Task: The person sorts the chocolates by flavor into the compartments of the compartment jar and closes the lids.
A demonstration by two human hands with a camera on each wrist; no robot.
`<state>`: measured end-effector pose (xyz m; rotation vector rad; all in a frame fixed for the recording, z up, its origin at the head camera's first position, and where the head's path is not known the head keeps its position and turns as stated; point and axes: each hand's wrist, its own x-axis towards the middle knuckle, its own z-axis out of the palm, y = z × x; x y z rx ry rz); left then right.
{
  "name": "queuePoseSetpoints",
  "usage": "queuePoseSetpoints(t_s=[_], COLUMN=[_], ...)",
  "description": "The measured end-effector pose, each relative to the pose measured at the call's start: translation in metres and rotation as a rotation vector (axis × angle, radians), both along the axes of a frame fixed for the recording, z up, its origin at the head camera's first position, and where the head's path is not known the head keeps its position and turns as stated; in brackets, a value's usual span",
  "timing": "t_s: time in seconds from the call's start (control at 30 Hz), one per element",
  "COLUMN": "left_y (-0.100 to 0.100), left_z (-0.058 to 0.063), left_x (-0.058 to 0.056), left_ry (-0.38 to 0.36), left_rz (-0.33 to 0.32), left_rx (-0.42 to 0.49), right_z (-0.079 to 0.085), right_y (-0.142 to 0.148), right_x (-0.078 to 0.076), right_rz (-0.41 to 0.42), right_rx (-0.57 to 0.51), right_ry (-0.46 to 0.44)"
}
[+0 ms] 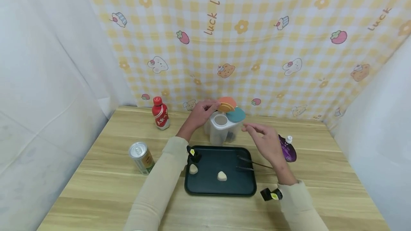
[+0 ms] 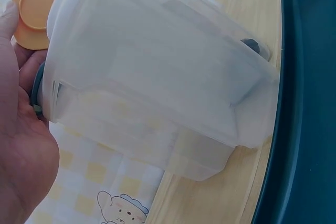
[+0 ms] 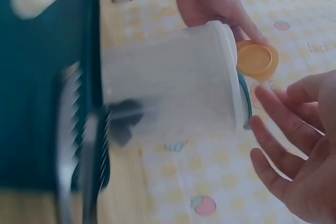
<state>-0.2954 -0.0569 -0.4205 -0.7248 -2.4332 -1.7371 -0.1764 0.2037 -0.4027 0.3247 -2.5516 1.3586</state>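
A translucent storage container [image 1: 217, 135] with several round flip lids stands behind the dark green tray [image 1: 208, 159]. My left hand [image 1: 201, 114] pinches the raised yellow-orange lid [image 2: 39, 3], thumb on one face and fingers behind it. Under that lid the round opening shows uncovered. A teal lid [image 1: 236, 115] and a coral lid [image 1: 228, 101] sit beside it. My right hand [image 1: 264, 140] is just right of the container, holding nothing, its fingers loosely bent near the teal lid. Something dark [image 3: 125, 121] shows low in the container.
On the tray lie two whitish pieces [image 1: 222, 176] and the ends of metal tongs [image 1: 257, 164], which reach over its right edge. A red bottle [image 1: 161, 114] and a can [image 1: 141, 157] stand to the left. A purple spouted pouch [image 1: 289, 150] lies behind my right wrist.
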Motion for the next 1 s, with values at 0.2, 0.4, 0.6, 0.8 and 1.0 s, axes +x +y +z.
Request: queuePoseSetpoints(t_s=[0.2,0.4,0.6,0.8,1.0], left_y=[0.001,0.002,0.002,0.002,0.002], left_z=[0.002,0.003,0.003,0.003,0.004], left_x=[0.001,0.002,0.001,0.0,0.001], left_ry=[-0.021,-0.018,-0.014,-0.01,-0.038], left_rz=[0.008,0.02,0.02,0.011,0.011], left_rx=[0.008,0.014,0.02,0.024,0.029], right_z=[-0.016,-0.031,-0.04,-0.049,-0.055], right_y=[0.027,0.045,0.055,0.06,0.062], right_x=[0.027,0.044,0.05,0.053,0.053], right_rz=[0.107,0.189,0.24,0.226,0.204], right_rx=[0.193,0.418,0.501,0.567,0.621], right_ry=[-0.04,-0.124,-0.171,-0.154,-0.116])
